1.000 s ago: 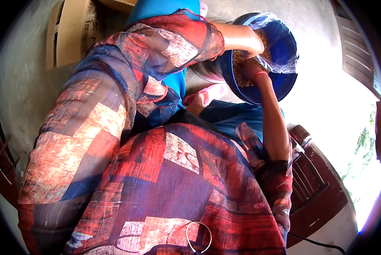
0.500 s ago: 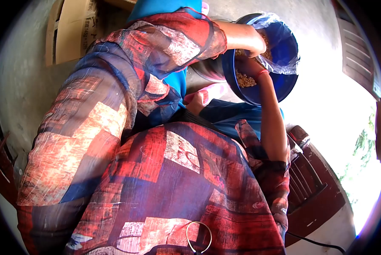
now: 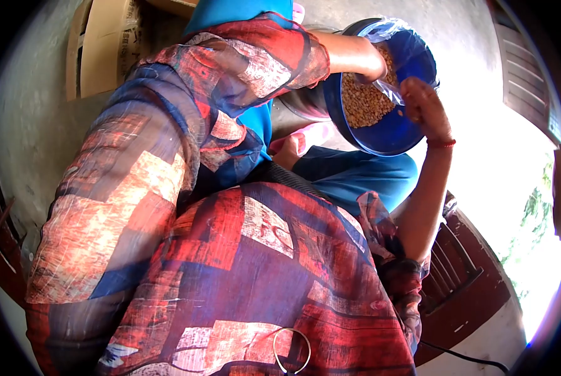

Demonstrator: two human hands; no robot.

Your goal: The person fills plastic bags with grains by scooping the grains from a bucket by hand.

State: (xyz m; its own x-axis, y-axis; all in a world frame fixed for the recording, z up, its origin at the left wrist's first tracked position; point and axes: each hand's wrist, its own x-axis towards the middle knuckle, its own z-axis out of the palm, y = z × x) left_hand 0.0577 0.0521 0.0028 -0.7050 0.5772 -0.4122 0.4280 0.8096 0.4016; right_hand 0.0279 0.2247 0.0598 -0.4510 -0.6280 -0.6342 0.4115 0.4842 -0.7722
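Grain [image 3: 365, 103]: loose pale-gold pieces inside the bucket [image 3: 393, 135], piled toward the side near the left arm; the exact kind is too small to tell.
Grain, feel: likely hard, dry and light by the piece, heavy as a mass; it should slide and run between fingers, so a cupped palm suits it better than a pinch.
Bucket: blue and round, its mouth toward the person; probably stiff, and weighty with this load. The rim looks the soundest place to take hold, one hand on each side.
Film [image 3: 390, 28]: clear, thin, crumpled over the bucket's far rim and down inside. It looks soft, slippery and easy to tear; a gathered fold would give a safer grip than a single edge.
Left hand [image 3: 371, 66]: reaches over the rim into the bucket, beside grain and film. The fingers are hidden, so how far open they are, and what they hold, cannot be told.
Right hand [image 3: 426, 109]: above the bucket's right side, near the film, fingers curled in and largely closed. Whether anything is inside the curl is not visible. A red band [image 3: 441, 143] circles the wrist.
Around: blue trousers [image 3: 362, 172] just beside the bucket; a carton [image 3: 105, 50] well apart, past the left sleeve [image 3: 249, 62].
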